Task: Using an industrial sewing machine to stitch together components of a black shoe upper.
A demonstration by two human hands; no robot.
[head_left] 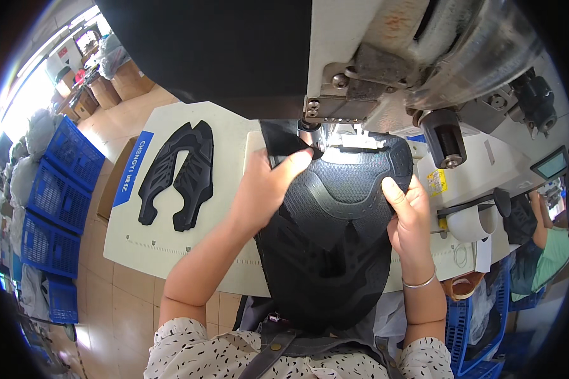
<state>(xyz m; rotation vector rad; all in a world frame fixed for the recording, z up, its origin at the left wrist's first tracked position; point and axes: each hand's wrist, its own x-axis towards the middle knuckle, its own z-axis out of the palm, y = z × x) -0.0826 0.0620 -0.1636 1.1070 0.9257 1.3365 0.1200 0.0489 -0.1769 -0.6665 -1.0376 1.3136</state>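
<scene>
A large black moulded panel [344,183] with a honeycomb texture lies under the head of a sewing machine [354,82]. Its lower part hangs over the table edge toward my lap. At the upper left of the panel, my left hand [262,189] pinches a strip of black fabric [279,138] between thumb and fingers, close beside the presser foot [358,140]. My right hand [409,211] grips the panel's right edge, thumb on top and fingers curled at the rim. The needle itself cannot be made out.
A black horseshoe-shaped padded piece [196,167] lies on the pale table [240,129] at left. Blue crates [57,196] are stacked beyond it. A dark cylinder [446,139] hangs from the machine at right. Another blue crate [502,316] and a co-worker's green clothing [550,256] are farther right.
</scene>
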